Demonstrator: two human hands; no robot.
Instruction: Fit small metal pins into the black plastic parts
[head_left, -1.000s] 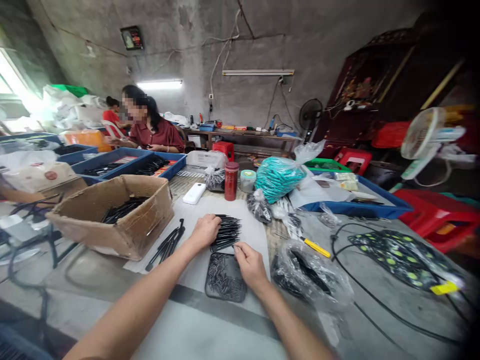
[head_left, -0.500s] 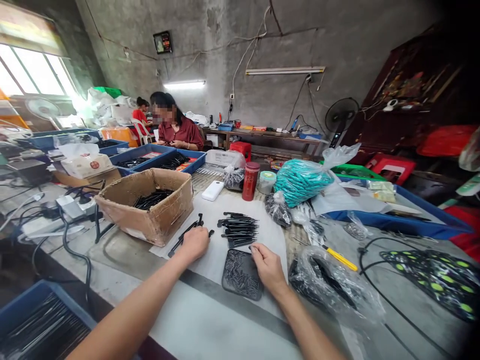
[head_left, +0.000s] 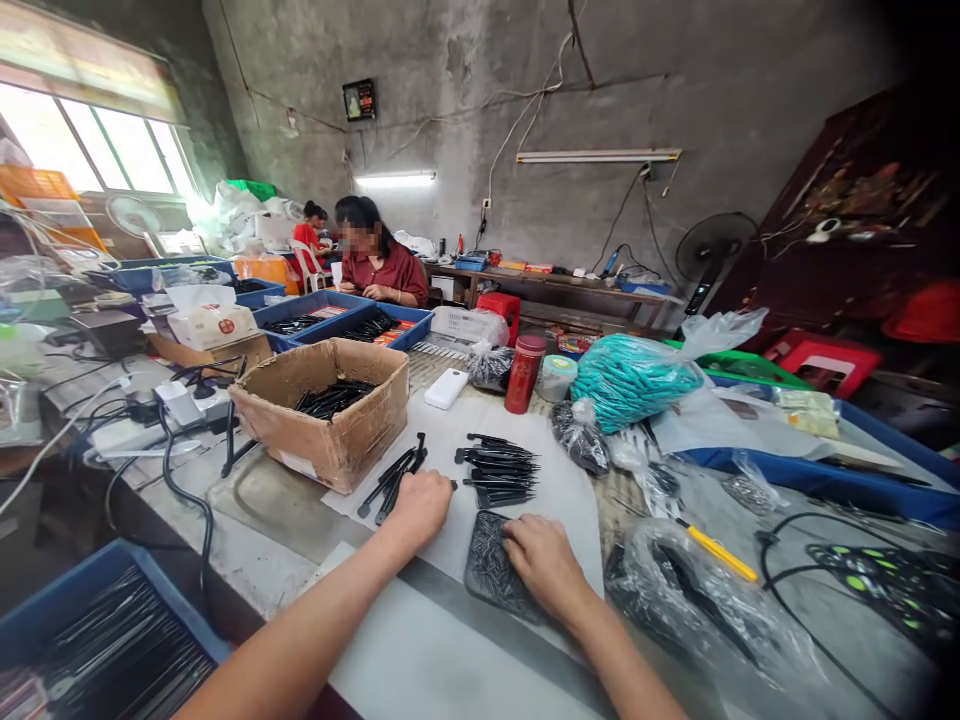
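Black tray (head_left: 486, 560) of small dark pins sits on the white paper sheet (head_left: 555, 480) right in front of me, and my right hand (head_left: 544, 565) lies across its right half, fingers curled down into the pins; I cannot tell whether they have pinched any. My left hand (head_left: 420, 505) rests on the paper just left of the tray, fingers bent under at the near end of a small bundle of black sticks (head_left: 394, 478) that fans away toward the cardboard box (head_left: 330, 425); whether it grips one is hidden by the knuckles. Just beyond the tray, between my two hands and a little farther out, a neat heap of black sticks (head_left: 499, 470) lies crosswise on the same sheet, apart from both hands. The cardboard box holds more black sticks and stands at the paper's left edge. Behind the paper I see a white power bank (head_left: 445, 388), a red flask (head_left: 525, 373) standing upright and a bag of teal parts (head_left: 634, 378). To my right a clear plastic bag (head_left: 675, 600) of dark pieces lies near the tray, with a yellow-handled tool (head_left: 721, 553) beside it. Across the table a person in a dark red shirt (head_left: 390, 272) sits behind blue trays (head_left: 352, 325)
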